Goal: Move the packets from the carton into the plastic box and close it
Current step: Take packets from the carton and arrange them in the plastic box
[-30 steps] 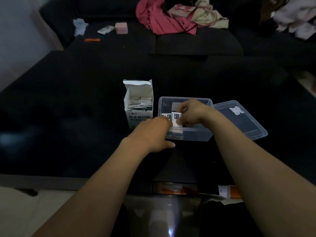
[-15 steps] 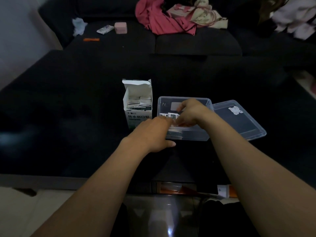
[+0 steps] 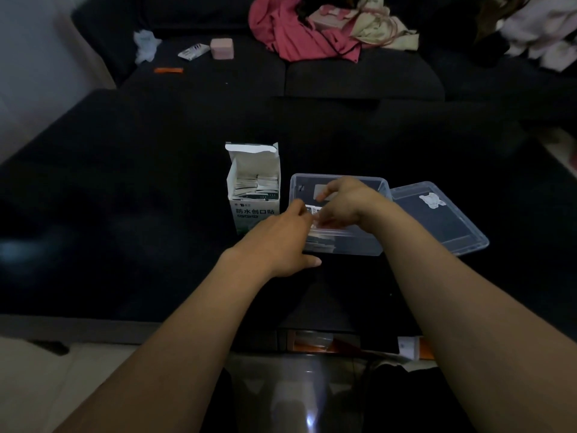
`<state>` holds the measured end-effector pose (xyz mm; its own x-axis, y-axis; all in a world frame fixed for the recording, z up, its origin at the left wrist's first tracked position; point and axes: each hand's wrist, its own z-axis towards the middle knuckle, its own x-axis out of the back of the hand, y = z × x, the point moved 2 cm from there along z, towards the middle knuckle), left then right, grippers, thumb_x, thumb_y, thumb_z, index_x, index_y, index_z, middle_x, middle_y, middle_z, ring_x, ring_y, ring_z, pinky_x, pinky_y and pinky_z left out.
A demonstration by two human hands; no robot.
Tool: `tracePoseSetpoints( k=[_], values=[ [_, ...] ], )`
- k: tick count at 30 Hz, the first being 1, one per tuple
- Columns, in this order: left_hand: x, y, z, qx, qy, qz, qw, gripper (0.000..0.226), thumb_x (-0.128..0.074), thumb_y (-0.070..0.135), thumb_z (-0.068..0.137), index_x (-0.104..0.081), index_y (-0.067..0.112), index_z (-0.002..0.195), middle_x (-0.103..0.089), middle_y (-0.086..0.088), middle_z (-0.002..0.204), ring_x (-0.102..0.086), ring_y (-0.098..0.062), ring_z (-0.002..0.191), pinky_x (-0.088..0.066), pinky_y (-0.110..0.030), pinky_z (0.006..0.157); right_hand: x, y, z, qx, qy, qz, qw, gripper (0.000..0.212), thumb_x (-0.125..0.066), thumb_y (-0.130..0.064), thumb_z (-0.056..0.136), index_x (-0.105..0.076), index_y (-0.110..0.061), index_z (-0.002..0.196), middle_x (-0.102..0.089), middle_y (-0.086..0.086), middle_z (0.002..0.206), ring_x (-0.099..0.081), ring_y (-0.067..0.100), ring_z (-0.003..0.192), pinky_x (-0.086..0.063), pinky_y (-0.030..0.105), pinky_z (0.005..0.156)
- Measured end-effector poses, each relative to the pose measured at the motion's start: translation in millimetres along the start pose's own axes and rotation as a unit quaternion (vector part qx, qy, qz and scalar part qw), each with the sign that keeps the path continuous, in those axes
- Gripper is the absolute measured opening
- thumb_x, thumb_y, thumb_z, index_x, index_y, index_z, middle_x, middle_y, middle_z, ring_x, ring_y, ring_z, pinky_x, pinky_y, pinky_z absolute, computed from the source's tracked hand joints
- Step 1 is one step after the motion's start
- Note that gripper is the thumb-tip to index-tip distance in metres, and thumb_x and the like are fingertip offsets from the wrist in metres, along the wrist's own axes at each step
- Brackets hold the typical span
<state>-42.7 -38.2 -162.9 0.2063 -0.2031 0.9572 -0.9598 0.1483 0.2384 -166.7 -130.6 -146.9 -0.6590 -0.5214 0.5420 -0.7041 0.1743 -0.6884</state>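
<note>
Hands meet over clear rectangular plastic box (image 3: 343,245): left hand (image 3: 281,242) and right hand (image 3: 346,203) both pinching small white packets (image 3: 313,212). Risk: loose pinch spills packets onto dark bench (image 3: 156,214).

Both hands (image 3: 343,204) over plastic box (image 3: 349,248), carton (image 3: 254,195) beside.

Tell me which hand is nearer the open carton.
Left. The left hand sits just beside the carton, at its lower right corner; the right hand is farther off, over the plastic box.
</note>
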Motion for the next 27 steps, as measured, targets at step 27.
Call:
tracePoseSetpoints(
  k=[27],
  values=[
    [4.1, -0.2, -3.9, -0.022, -0.021, 0.014, 0.999, 0.064, -0.071, 0.052, 0.088, -0.049, 0.022, 0.139, -0.046, 0.002, 0.138, -0.056, -0.026, 0.121, -0.049, -0.044, 0.099, -1.6, -8.6, -8.3, -0.026, -0.018, 0.068, 0.997, 0.016, -0.063, 0.001, 0.094, -0.060, -0.006, 0.108, -0.069, 0.020, 0.102, -0.074, 0.026, 0.082, -0.061, 0.032, 0.061]
  ],
)
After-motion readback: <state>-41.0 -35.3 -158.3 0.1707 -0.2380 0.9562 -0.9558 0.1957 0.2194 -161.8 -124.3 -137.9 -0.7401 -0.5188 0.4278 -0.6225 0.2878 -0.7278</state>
